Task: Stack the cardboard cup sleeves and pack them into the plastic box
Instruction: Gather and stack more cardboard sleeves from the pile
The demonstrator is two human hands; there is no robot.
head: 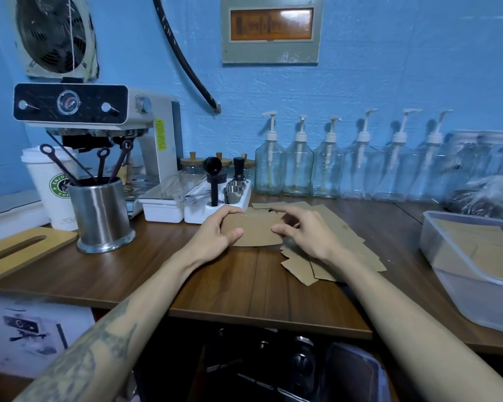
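Left of the plastic box point(453, 258), mid-counter, the left hand point(215, 230) pinches one end of a small sleeve stack point(254, 230), thumb on top and fingers curled behind. The right hand point(305, 233) steadies the other end, fingers loosely spread. Loose sleeves point(331, 262) lie scattered between stack and box. The box already holds flat sleeves, so packing looks partway done.
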